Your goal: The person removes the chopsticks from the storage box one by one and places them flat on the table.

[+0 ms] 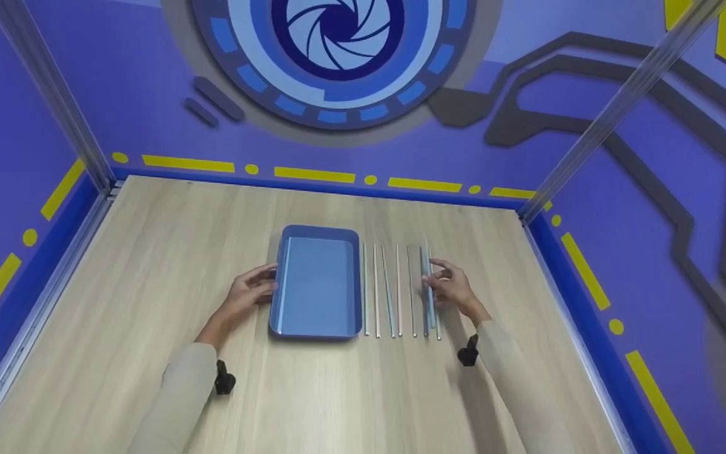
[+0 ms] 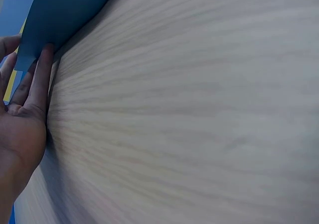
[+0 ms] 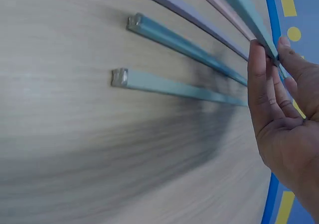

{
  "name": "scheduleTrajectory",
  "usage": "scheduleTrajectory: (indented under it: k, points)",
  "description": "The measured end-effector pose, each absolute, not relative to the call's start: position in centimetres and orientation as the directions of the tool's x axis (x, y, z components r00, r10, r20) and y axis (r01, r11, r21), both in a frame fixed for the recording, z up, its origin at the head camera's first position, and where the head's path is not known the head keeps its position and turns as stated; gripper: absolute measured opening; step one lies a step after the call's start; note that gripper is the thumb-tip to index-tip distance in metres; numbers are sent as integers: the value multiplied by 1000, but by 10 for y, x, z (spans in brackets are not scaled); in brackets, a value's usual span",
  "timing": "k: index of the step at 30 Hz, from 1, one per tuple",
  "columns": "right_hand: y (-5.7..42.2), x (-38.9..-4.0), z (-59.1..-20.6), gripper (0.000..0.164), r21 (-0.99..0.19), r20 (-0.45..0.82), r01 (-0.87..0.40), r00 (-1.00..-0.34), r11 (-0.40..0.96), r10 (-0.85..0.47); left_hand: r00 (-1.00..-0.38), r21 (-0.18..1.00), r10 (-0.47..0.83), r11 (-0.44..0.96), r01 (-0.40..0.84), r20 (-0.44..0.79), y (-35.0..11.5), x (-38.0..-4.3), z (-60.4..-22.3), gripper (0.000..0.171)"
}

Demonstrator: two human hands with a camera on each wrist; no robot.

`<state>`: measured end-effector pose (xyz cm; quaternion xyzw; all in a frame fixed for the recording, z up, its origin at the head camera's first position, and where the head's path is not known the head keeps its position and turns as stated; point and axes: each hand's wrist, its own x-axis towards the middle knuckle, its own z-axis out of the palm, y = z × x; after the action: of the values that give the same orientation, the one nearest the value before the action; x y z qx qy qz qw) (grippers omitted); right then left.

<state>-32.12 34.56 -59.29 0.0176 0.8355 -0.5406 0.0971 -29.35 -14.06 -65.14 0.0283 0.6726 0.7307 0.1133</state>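
Note:
A blue rectangular tray [image 1: 316,284] stands on the wooden table. At its left side is my left hand [image 1: 251,291], whose extended fingers touch the tray's outer wall [image 2: 65,15]. My right hand [image 1: 454,287] pinches a light green chopstick [image 3: 251,17] between thumb and fingers, raised over the table at the right end of the row. Beneath it lie a teal chopstick [image 3: 184,47] and a pale green chopstick [image 3: 169,88], both with silvery ends. Further left, several pastel chopsticks lie roughly parallel, among them a pink chopstick [image 1: 399,296] and a bluish one [image 1: 388,296].
The light wooden table [image 1: 224,403] is bordered by purple-blue panels [image 1: 149,120] at the back and both sides. Metal posts [image 1: 60,94] rise at its back corners. The leftmost chopstick [image 1: 365,296] lies close beside the tray's right wall.

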Motion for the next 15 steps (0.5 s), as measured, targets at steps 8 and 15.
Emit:
scheduleTrajectory:
  k: [8, 15]
  points:
    - [360, -319, -598, 60, -866, -208, 177, -978, 467, -15, -970, 988, 227, -104, -113, -87, -143, -294, -651, 56]
    - [370, -316, -606, 57, -839, -181, 174, -983, 515, 38, -972, 993, 224, -79, -93, -73, -143, -293, -651, 57]
